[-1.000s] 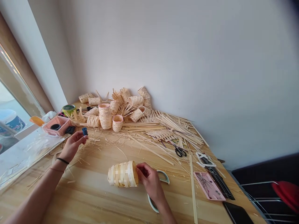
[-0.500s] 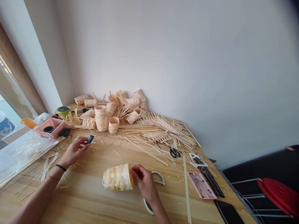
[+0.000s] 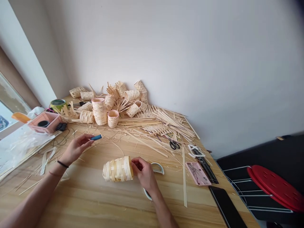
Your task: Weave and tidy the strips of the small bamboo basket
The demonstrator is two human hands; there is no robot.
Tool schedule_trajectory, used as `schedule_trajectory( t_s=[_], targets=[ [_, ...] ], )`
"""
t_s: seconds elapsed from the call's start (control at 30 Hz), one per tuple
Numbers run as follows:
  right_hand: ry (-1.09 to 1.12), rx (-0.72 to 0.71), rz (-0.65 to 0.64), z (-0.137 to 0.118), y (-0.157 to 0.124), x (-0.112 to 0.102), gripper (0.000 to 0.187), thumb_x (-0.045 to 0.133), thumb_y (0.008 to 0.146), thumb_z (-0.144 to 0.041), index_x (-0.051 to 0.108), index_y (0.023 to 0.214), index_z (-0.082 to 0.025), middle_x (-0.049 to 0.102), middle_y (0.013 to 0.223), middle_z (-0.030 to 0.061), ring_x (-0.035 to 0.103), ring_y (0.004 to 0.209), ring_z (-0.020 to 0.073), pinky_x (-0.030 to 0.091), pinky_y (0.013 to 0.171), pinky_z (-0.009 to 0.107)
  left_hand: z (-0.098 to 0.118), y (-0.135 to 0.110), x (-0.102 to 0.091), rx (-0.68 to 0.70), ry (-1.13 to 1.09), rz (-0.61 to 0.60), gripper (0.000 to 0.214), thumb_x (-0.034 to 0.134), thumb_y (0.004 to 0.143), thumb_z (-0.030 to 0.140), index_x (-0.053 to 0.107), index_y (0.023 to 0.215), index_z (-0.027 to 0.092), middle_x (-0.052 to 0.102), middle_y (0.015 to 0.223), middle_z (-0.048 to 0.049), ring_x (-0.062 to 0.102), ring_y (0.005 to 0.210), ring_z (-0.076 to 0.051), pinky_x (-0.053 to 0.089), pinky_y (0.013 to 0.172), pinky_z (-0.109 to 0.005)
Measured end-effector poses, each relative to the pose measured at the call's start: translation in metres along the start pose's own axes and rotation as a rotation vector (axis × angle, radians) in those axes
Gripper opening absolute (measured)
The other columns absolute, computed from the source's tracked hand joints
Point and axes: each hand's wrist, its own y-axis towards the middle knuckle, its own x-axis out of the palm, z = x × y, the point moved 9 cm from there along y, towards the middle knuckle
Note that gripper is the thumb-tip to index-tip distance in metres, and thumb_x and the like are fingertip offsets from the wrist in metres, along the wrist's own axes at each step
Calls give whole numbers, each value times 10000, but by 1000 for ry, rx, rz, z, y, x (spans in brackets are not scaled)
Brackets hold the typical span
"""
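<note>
My left hand pinches a small blue cylinder between thumb and fingertips, above the strewn wood shavings. A woven basket of pale wood strips lies on its side on the wooden table. My right hand grips the basket's right end, with its fingers over the rim. Just beyond and below that hand, a curved pale hoop with a green edge passes behind my wrist, and its middle is hidden.
Behind my hands, stacked and tipped woven baskets crowd the table's far corner among loose strips. Black scissors, a pink tray and a black phone sit to the right. A pink box stands at the left, near the window.
The blue cylinder has turned from upright to lying nearly level in my left fingers. The whole scene has shifted up and left in view, while my right hand stays on the basket.
</note>
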Motion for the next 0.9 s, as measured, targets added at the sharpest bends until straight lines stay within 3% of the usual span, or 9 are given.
schedule_trajectory(
  t_s=[0.13,0.3,0.43,0.53,0.73,0.9],
  targets=[
    [17,14,0,3,0,0,328,738,914,-514,760,896,-188,767,813,65,663,702,208,511,641,297,-9,1,-16,-23,125,141,565,753,774,675,737,1054,185,790,997,-93,726,931,-266,578,910,-408],
    [59,23,38,3,-1,-7,376,744,904,-561,751,886,-186,748,813,61,639,693,193,502,623,285,-19,0,-59,-118,301,359,455,632,900,501,684,1176,143,766,1111,-123,716,1053,-286,558,988,-462],
    [102,22,102,2,-1,-19,423,736,891,-612,718,900,-189,721,819,52,635,698,185,523,613,278,-18,2,-79,-121,458,417,380,616,908,408,719,1152,135,710,1304,-163,649,1232,-339,496,1098,-546],
    [129,33,151,4,0,-26,465,734,870,-654,693,908,-193,710,832,54,632,692,185,542,583,278,-12,1,-76,-65,533,407,328,621,916,388,748,1096,144,647,1425,-158,608,1315,-343,479,1144,-529],
    [130,44,195,5,0,-31,469,758,843,-656,693,879,-193,696,809,50,633,705,197,567,579,292,12,-8,-57,42,641,422,322,572,979,428,767,1085,195,628,1464,-146,528,1413,-395,365,1219,-644],
    [110,47,218,3,0,-33,422,759,856,-614,707,874,-196,707,803,51,635,702,198,550,563,279,24,-9,-56,67,633,407,381,546,961,468,769,1072,180,663,1388,-154,615,1320,-345,453,1185,-547]
  ],
)
